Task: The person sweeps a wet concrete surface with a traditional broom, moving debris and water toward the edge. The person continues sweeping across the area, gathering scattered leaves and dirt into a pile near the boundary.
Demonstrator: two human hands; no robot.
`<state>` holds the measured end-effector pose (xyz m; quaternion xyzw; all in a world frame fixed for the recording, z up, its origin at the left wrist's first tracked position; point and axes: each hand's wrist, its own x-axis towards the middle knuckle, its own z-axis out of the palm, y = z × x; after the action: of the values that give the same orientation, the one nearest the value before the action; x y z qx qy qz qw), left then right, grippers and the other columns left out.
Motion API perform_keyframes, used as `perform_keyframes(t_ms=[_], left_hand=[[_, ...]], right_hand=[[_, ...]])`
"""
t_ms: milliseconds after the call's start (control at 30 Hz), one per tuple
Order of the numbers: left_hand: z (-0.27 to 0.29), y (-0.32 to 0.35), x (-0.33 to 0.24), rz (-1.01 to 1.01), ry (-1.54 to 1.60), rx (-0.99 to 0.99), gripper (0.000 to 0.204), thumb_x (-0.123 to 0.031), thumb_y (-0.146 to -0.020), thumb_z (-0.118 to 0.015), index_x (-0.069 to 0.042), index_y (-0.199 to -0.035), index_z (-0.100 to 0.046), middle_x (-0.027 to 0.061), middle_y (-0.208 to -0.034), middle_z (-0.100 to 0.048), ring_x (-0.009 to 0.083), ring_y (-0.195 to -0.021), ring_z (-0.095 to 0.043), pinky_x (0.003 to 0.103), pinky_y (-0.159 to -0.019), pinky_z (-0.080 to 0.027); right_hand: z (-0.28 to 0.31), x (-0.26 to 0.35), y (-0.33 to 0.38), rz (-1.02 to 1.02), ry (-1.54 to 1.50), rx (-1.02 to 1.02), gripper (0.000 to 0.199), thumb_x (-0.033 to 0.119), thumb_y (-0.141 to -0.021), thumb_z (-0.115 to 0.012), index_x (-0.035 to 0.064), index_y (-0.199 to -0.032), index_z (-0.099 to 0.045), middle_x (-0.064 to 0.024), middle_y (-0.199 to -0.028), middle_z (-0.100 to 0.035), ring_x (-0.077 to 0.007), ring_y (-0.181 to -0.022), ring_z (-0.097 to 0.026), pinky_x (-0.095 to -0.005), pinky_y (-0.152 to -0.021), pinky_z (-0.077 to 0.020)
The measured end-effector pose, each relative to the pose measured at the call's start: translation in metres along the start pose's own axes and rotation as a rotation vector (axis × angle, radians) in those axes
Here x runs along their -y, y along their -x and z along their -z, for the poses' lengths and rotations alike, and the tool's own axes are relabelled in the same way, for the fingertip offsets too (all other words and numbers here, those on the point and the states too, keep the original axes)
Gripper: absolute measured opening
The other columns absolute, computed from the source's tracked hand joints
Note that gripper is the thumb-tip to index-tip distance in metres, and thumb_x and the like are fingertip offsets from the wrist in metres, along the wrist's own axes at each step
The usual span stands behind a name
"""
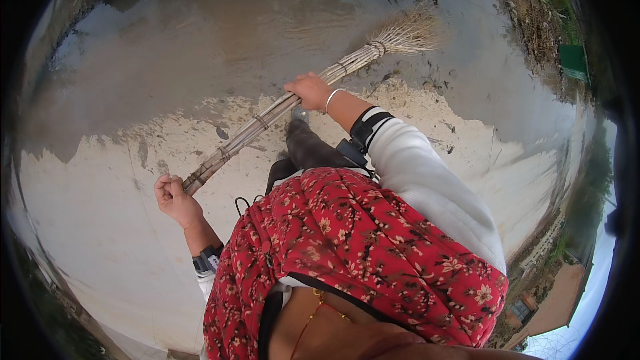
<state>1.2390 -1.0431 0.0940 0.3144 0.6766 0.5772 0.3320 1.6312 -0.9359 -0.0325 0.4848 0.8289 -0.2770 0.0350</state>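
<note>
I judge the sweeping partway: pale concrete (100, 227) shows nearby, while muddy water (220, 33) beyond is left. I count one twig broom (267, 120), brush end toward that water, and two hands: right hand (311, 92) wrapped firmly around mid-shaft, left hand (179, 204) curled by the butt, its hold unclear to me.

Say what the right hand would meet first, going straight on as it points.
Apart from the broom in the right hand, nothing: the way looks free over wet ground, though depth is unclear.
</note>
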Motion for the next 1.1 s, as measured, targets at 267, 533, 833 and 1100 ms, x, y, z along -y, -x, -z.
perform_keyframes(t_ms=[267,533,833,1100], left_hand=[[0.221,0.037,-0.089,-0.109,-0.008,-0.338,0.021,0.001,-0.089,-0.063,-0.004,-0.110,-0.059,0.0058,-0.083,-0.061,0.0172,-0.076,-0.062,0.030,-0.075,-0.053],[0.324,0.121,-0.221,-0.161,-0.380,-0.566,0.019,-0.004,-0.091,-0.065,-0.005,-0.110,-0.064,0.0026,-0.080,-0.061,0.0115,-0.071,-0.057,0.025,-0.065,-0.049],[0.071,0.189,0.001,0.154,-0.361,-0.196,0.016,0.005,-0.088,-0.057,-0.007,-0.097,-0.062,-0.0076,-0.066,-0.043,0.0037,-0.059,-0.040,0.021,-0.054,-0.036],[-0.216,0.264,0.098,0.099,-0.046,0.135,0.016,0.008,-0.085,-0.061,-0.004,-0.095,-0.062,-0.0095,-0.065,-0.038,0.0008,-0.060,-0.035,0.018,-0.058,-0.031]], right_hand=[[-0.018,0.187,-0.007,0.394,-0.138,-0.006,0.028,0.006,-0.070,-0.065,0.0097,-0.097,-0.063,-0.0126,-0.086,-0.068,-0.0332,-0.091,-0.067,-0.0466,-0.083,-0.0457],[-0.057,0.317,0.014,0.608,-0.366,0.155,0.028,0.007,-0.071,-0.064,0.0103,-0.099,-0.062,-0.0118,-0.087,-0.068,-0.0322,-0.094,-0.066,-0.0503,-0.082,-0.0474],[-0.160,0.032,0.140,0.164,-0.349,0.320,0.047,0.003,-0.073,-0.063,0.0149,-0.118,-0.060,-0.0143,-0.100,-0.068,-0.0349,-0.110,-0.059,-0.0496,-0.086,-0.0465],[-0.026,-0.250,0.230,-0.255,0.073,0.206,0.043,0.002,-0.073,-0.069,0.0145,-0.114,-0.061,-0.0137,-0.107,-0.065,-0.0341,-0.110,-0.057,-0.0471,-0.090,-0.0401]])
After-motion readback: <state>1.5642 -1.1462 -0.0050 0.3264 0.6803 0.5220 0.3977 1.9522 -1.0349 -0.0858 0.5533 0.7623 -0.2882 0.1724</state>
